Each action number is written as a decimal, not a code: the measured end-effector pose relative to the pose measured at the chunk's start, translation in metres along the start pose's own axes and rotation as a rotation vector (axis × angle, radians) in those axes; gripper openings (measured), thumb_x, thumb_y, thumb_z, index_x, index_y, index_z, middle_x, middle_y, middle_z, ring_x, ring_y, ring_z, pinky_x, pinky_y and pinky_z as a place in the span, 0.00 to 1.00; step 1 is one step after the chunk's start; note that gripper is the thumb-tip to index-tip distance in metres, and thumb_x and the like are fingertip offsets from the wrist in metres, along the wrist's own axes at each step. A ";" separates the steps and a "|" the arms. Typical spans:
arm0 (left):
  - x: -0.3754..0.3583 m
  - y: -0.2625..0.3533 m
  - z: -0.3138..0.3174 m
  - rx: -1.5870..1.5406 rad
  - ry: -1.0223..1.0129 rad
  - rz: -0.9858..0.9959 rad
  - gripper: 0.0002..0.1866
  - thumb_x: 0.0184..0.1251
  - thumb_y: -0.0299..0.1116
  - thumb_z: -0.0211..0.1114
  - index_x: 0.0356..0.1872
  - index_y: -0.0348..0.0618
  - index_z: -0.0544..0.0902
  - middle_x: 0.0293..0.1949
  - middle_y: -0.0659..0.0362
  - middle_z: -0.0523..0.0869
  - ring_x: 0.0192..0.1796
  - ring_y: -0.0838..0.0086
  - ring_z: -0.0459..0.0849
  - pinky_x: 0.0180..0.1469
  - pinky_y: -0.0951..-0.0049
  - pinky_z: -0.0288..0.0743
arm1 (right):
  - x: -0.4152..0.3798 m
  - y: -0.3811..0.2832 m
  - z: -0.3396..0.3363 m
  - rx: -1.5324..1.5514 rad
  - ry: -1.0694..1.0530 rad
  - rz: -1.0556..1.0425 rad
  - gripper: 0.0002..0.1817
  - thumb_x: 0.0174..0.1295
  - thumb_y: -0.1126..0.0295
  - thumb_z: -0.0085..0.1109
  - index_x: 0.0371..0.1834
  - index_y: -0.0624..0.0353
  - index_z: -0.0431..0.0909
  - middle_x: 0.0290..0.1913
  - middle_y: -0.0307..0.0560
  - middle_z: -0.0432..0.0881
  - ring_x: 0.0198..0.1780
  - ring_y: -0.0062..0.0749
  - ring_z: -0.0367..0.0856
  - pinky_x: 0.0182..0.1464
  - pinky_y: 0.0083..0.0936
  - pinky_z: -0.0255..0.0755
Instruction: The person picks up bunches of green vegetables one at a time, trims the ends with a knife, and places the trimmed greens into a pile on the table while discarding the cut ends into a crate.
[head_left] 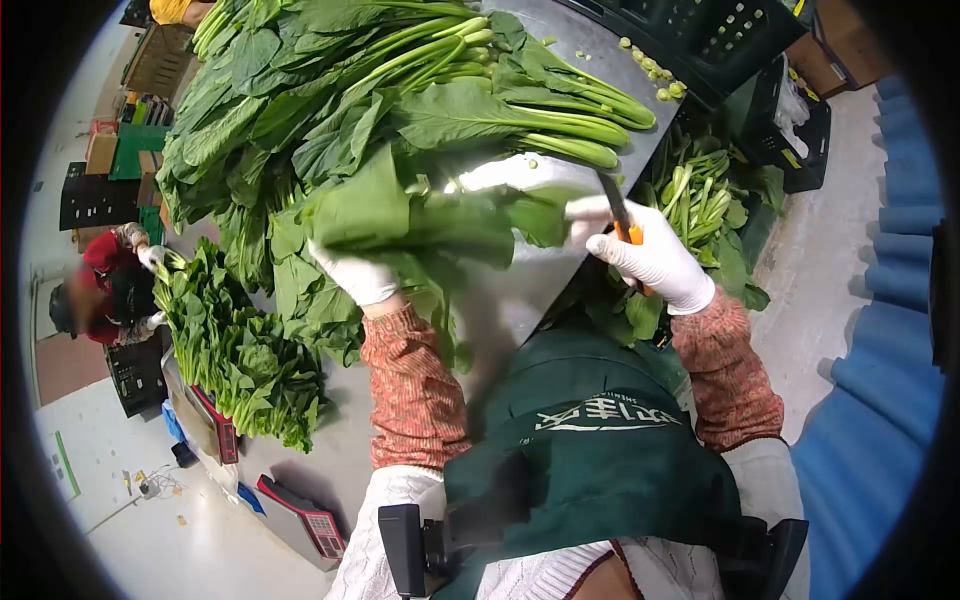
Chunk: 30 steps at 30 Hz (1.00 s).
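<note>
My left hand (355, 276), in a white glove, is closed on the leafy end of some leafy greens (440, 225), which are blurred by motion. My right hand (665, 258), also gloved, is closed around a knife (632, 232) with an orange handle and a dark blade pointing up. Its fingers are close to the other end of the held greens; whether they touch cannot be made out. Beyond both hands, a large pile of long-stemmed greens (340, 90) lies on the metal table (550, 285), stems toward the right.
Cut stem ends (655, 72) lie near the table's far edge. A crate of greens (700, 205) stands on the right, with black crates (710, 45) behind. At the left, a person in red (105, 285) handles another heap of greens (240, 350). A red-edged scale (305, 515) stands lower left.
</note>
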<state>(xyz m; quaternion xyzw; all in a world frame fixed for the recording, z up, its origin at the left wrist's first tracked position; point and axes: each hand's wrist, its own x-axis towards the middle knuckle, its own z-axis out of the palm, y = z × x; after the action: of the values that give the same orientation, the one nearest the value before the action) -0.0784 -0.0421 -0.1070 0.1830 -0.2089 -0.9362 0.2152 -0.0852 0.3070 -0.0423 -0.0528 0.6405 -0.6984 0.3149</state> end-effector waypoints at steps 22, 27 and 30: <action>-0.037 -0.066 0.049 0.116 -0.274 -0.329 0.31 0.66 0.49 0.69 0.63 0.43 0.73 0.57 0.49 0.81 0.64 0.51 0.76 0.71 0.48 0.66 | -0.065 -0.004 0.003 0.505 -0.291 -0.237 0.11 0.57 0.72 0.63 0.34 0.72 0.80 0.19 0.43 0.78 0.17 0.18 0.71 0.17 0.20 0.61; -0.045 -0.093 0.050 0.304 -0.469 -0.182 0.41 0.63 0.53 0.70 0.73 0.52 0.62 0.71 0.54 0.68 0.70 0.63 0.69 0.72 0.54 0.64 | -0.066 -0.022 -0.012 1.044 -0.347 -0.432 0.22 0.62 0.68 0.61 0.56 0.71 0.74 0.60 0.69 0.72 0.54 0.72 0.77 0.49 0.69 0.75; -0.053 -0.095 0.068 0.518 -0.414 -0.245 0.36 0.66 0.38 0.70 0.72 0.48 0.64 0.67 0.56 0.72 0.67 0.64 0.73 0.69 0.61 0.68 | -0.069 -0.020 -0.035 1.144 -0.416 -0.586 0.24 0.64 0.66 0.59 0.60 0.70 0.72 0.67 0.68 0.68 0.59 0.74 0.73 0.53 0.72 0.71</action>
<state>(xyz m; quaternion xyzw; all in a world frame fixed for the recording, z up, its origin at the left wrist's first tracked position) -0.0941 0.0824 -0.0810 0.0616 -0.4551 -0.8883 0.0007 -0.0541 0.3717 -0.0073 -0.1828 0.0552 -0.9594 0.2078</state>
